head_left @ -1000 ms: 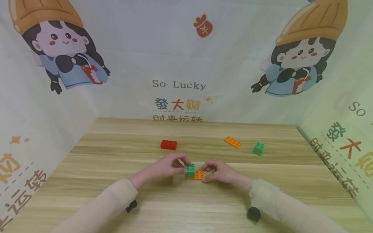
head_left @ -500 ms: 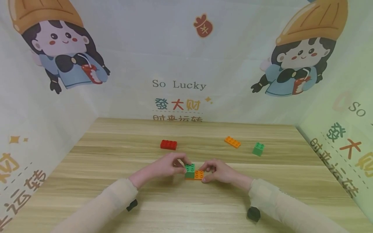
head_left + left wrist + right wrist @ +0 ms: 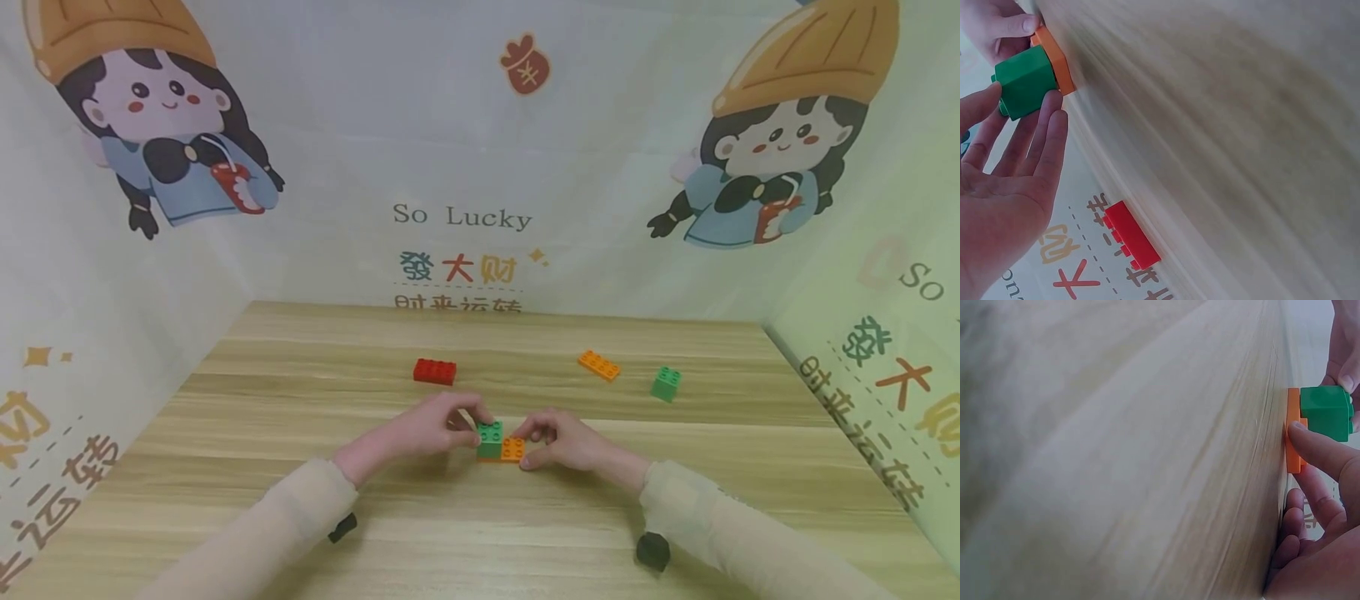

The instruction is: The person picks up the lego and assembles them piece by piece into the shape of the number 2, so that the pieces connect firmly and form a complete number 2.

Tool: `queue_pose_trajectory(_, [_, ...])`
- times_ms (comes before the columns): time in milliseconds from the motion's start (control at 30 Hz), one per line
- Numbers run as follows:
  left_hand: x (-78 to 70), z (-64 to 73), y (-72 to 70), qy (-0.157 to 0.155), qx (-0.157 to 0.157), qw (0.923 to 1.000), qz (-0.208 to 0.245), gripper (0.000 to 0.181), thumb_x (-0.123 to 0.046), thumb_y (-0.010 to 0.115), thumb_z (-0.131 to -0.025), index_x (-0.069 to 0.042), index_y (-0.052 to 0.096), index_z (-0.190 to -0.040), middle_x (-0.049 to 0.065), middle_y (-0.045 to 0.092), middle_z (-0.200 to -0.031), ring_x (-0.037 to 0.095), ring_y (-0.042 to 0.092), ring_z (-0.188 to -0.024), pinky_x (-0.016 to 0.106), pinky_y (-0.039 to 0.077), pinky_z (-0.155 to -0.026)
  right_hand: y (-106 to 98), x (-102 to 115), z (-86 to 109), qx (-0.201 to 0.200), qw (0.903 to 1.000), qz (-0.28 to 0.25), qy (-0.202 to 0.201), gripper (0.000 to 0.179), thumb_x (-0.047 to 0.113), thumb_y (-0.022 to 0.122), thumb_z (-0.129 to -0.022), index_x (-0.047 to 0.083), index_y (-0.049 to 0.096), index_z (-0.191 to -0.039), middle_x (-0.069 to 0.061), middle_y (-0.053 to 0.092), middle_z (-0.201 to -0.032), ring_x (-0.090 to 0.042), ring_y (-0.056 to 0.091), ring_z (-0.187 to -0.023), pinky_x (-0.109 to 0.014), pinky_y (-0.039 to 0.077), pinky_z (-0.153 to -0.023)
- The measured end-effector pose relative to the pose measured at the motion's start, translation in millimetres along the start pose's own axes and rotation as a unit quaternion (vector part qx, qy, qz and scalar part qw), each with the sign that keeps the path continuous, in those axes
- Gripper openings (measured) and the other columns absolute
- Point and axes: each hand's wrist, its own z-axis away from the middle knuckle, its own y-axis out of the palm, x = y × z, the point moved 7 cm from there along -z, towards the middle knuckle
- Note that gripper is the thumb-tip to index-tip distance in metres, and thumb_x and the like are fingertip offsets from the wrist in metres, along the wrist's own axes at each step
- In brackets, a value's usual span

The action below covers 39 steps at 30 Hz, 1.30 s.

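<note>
A green toy building brick with studs on top sits on the left half of a flat orange brick, which lies on the table. My left hand holds the green brick between thumb and fingers; the left wrist view shows the thumb on its studded side and fingertips near the orange edge. At the right end of the orange brick, my right hand pinches it with thumb and index finger. In the right wrist view the thumb presses the near side of the orange brick, and the other fingers are curled below.
Behind the left hand lies a red brick. Farther right on the wooden table are a second flat orange brick and another green brick. A printed cloth stands along the back and sides.
</note>
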Motion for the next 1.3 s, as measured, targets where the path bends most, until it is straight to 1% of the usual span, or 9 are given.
queue_pose_trajectory(200, [0.0, 0.6, 1.2, -0.002, -0.001, 1.0, -0.001, 0.017, -0.007, 0.067, -0.091, -0.015, 0.065, -0.107, 0.005, 0.068, -0.116, 0.021, 0.069, -0.103, 0.041, 0.056, -0.096, 0.2, -2.2, -0.2, -0.002, 1.0, -0.006, 0.005, 0.031, 0.015, 0.081, -0.079, 0.007, 0.071, -0.107, -0.007, 0.061, -0.1, -0.017, 0.044, -0.083, -0.025, 0.036, -0.073])
queue_pose_trajectory(433, [2.0, -1.0, -0.1, -0.011, 0.002, 0.9999, -0.006, 0.017, -0.008, 0.067, -0.092, -0.016, 0.065, -0.107, 0.005, 0.067, -0.117, 0.023, 0.068, -0.103, 0.042, 0.056, -0.094, 0.0, -1.0, -2.0, -0.003, 1.0, 0.002, 0.001, 0.032, 0.014, 0.082, -0.078, 0.006, 0.071, -0.107, -0.008, 0.065, -0.1, -0.016, 0.047, -0.083, -0.024, 0.037, -0.072])
queue_pose_trajectory(600, [1.6, -2.2, -0.7, -0.008, 0.004, 0.9999, -0.007, 0.017, -0.008, 0.067, -0.092, -0.016, 0.065, -0.107, 0.004, 0.068, -0.117, 0.022, 0.068, -0.103, 0.041, 0.056, -0.094, 0.1, 2.5, -0.8, -0.002, 1.0, 0.002, 0.002, 0.033, 0.012, 0.081, -0.078, 0.006, 0.071, -0.109, -0.009, 0.065, -0.101, -0.016, 0.047, -0.082, -0.024, 0.037, -0.07])
queue_pose_trajectory(833, [0.9, -1.1, -0.9, -0.007, 0.003, 0.9999, -0.008, 0.017, -0.008, 0.067, -0.091, -0.016, 0.065, -0.106, 0.005, 0.068, -0.117, 0.023, 0.069, -0.103, 0.041, 0.056, -0.095, 2.2, 7.2, 0.6, -0.005, 1.0, -0.001, 0.005, 0.034, 0.01, 0.081, -0.078, 0.005, 0.07, -0.109, -0.008, 0.062, -0.096, -0.016, 0.045, -0.078, -0.023, 0.037, -0.068])
queue_pose_trajectory(1033, [0.9, -0.8, -0.9, 0.004, -0.003, 1.0, -0.006, 0.018, -0.008, 0.067, -0.091, -0.015, 0.065, -0.108, 0.006, 0.069, -0.117, 0.023, 0.068, -0.104, 0.04, 0.055, -0.096, 2.5, 6.0, -0.5, -0.011, 0.9999, 0.0, 0.012, 0.033, 0.013, 0.081, -0.079, 0.006, 0.071, -0.109, -0.007, 0.063, -0.095, -0.016, 0.047, -0.08, -0.024, 0.038, -0.07])
queue_pose_trajectory(1300, [2.2, 0.3, -0.3, 0.009, -0.014, 0.9999, -0.003, 0.023, -0.007, 0.067, -0.091, -0.013, 0.065, -0.113, 0.007, 0.069, -0.117, 0.022, 0.069, -0.103, 0.039, 0.056, -0.095, 1.6, 5.2, -0.4, -0.014, 0.9999, -0.001, 0.003, 0.031, 0.015, 0.081, -0.079, 0.006, 0.072, -0.107, -0.009, 0.067, -0.099, -0.015, 0.05, -0.083, -0.024, 0.04, -0.072])
